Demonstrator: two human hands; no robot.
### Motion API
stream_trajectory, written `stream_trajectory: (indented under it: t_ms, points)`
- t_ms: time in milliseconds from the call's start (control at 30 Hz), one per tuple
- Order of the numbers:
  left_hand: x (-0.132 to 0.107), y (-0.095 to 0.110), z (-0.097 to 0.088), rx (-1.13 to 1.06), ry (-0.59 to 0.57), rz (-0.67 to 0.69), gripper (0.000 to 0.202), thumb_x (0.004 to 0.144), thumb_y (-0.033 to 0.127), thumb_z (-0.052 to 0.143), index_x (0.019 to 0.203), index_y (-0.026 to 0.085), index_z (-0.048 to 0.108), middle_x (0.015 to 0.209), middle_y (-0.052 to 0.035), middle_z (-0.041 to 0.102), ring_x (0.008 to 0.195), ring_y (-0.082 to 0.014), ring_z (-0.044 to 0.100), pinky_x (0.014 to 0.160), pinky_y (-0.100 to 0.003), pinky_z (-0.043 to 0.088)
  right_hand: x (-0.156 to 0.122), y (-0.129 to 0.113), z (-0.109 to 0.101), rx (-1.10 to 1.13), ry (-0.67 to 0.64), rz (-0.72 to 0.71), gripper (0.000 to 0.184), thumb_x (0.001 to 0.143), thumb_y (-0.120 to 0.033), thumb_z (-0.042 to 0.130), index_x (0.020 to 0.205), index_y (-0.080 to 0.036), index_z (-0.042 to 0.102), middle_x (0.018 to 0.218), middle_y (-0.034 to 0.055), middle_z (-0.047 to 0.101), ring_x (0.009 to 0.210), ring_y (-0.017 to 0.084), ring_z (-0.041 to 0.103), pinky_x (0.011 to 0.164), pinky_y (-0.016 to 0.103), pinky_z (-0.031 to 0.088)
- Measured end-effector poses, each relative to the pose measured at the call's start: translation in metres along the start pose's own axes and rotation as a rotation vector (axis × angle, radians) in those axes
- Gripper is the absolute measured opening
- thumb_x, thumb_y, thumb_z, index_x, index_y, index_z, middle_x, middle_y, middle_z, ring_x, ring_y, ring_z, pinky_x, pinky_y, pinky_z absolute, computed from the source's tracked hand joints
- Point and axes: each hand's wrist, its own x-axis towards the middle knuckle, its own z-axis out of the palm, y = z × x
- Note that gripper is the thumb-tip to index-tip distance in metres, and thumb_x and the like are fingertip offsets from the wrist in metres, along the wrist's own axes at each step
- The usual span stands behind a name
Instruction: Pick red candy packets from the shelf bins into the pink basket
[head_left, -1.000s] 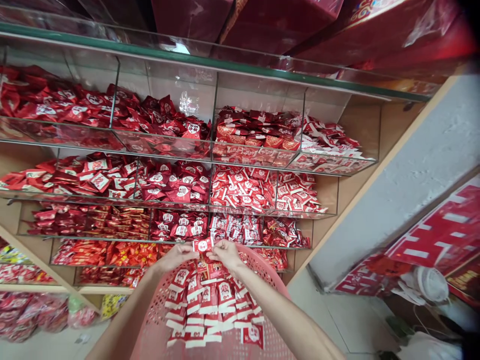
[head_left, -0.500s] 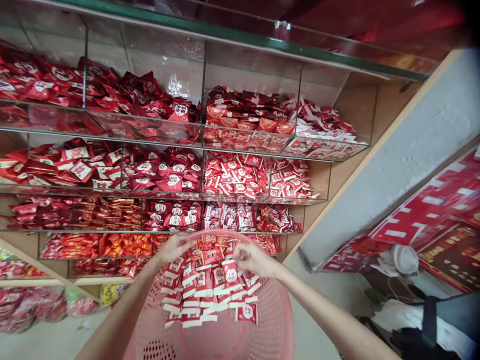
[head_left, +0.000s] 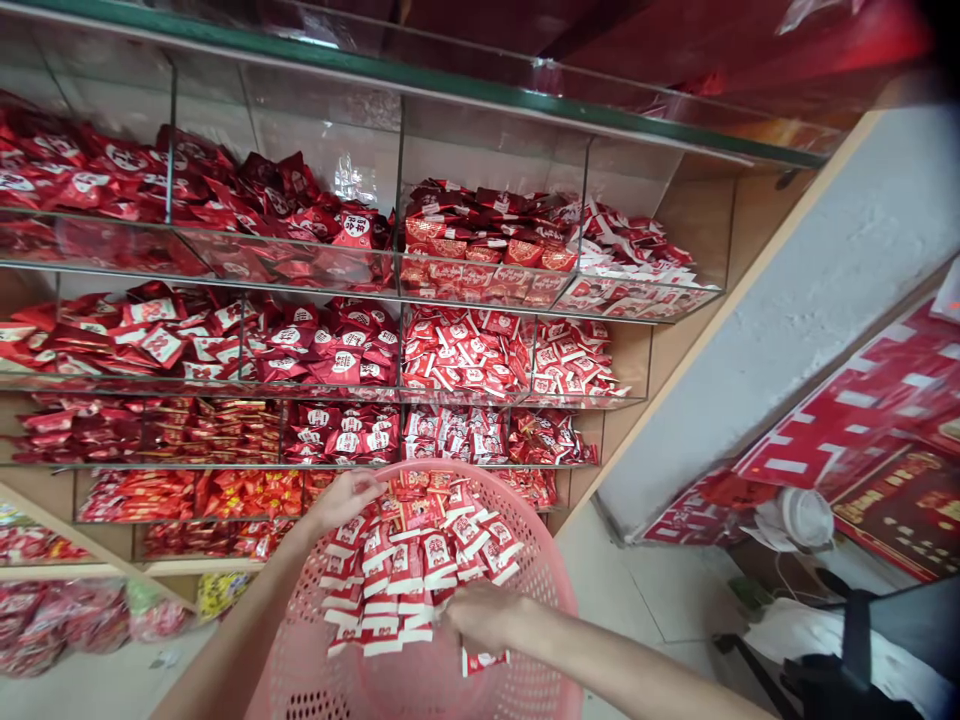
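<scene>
A pink perforated plastic basket (head_left: 551,575) leans tilted in front of me. Inside, red-and-white wrapped candy packets (head_left: 405,570) lie in overlapping rows toward its far side. My left hand (head_left: 349,498) grips the basket's upper left rim, its fingertips curled over the edge. Low in the basket, my right hand (head_left: 486,612) is closed at the right end of the lower rows. Its fingers point down and left, and they hide most of what they hold, apparently one small packet. Another red packet (head_left: 484,661) shows just below that hand.
Glass-fronted shelves (head_left: 510,318) full of red candy packets rise behind the basket. On the right stand a grey wall (head_left: 795,290), red printed sheets (head_left: 832,410), a white cup-like roll (head_left: 806,517) and a black strap (head_left: 856,640). Bagged sweets (head_left: 82,610) lie at lower left.
My right hand has moved down from the upper right of the pile to its lower right, carrying the packet it pinched. My left hand stays on the rim.
</scene>
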Motion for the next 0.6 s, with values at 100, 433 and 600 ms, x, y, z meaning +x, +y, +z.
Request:
stream_trajectory:
  t_ms: [100,433,600]
  points:
    - [0.0,0.0,0.0,-0.016,0.017,-0.003,0.041,0.072,0.058,0.052,0.078,0.022,0.072,0.083,-0.0007,0.071,0.085,-0.0214,0.062,0.08,-0.029,0.046,0.01,-0.002,0.002,0.028,-0.003,-0.041,0.028,0.067,-0.01,0.059,0.089,-0.024,0.069,0.08,-0.0061,0.068,0.069,0.011,0.058,0.048,0.019,0.03]
    - [0.003,-0.007,0.002,0.0,-0.01,-0.013,0.041,0.075,0.057,0.05,0.08,0.022,0.07,0.095,-0.0022,0.07,0.091,-0.0208,0.061,0.086,-0.03,0.044,-0.025,0.007,-0.005,-0.003,0.037,0.203,0.027,0.067,-0.005,0.055,0.085,-0.017,0.07,0.084,0.0055,0.071,0.075,0.019,0.064,0.059,0.023,0.043]
    - [0.003,-0.006,0.003,0.022,-0.01,-0.02,0.042,0.076,0.058,0.049,0.083,0.022,0.071,0.098,-0.0024,0.069,0.091,-0.021,0.061,0.086,-0.031,0.044,-0.022,0.019,0.029,0.015,0.059,0.346,0.029,0.072,-0.005,0.05,0.093,-0.012,0.069,0.095,0.0118,0.07,0.09,0.026,0.064,0.074,0.032,0.049]
